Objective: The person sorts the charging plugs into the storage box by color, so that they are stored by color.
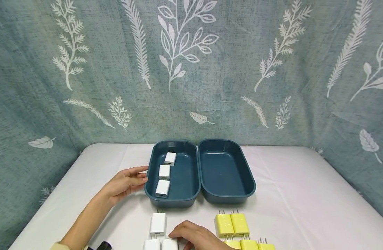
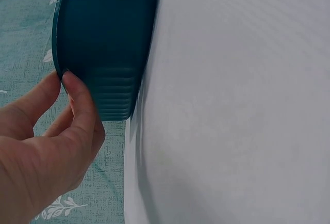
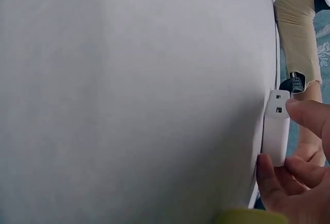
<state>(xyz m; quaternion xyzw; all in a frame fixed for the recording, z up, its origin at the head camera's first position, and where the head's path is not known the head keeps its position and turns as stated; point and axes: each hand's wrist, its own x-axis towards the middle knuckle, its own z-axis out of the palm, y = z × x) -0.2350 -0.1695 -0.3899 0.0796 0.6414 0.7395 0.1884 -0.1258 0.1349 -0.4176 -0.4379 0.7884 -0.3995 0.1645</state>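
My left hand touches the left rim of a dark blue tray with its fingertips. The left wrist view shows the thumb and fingers at that rim, against the ridged outer wall. Inside this tray lie three white chargers, one of them a charger in the middle of the row. Low in the head view, my right hand pinches a white charger between thumb and fingers, its two ports showing in the right wrist view. Beside it are two more white chargers, including an upper one with its prongs toward the tray.
A second dark blue tray, with nothing in it, stands against the first on the right. In front of it several yellow chargers lie in rows. A white cloth covers the table, and a leaf-patterned curtain hangs behind.
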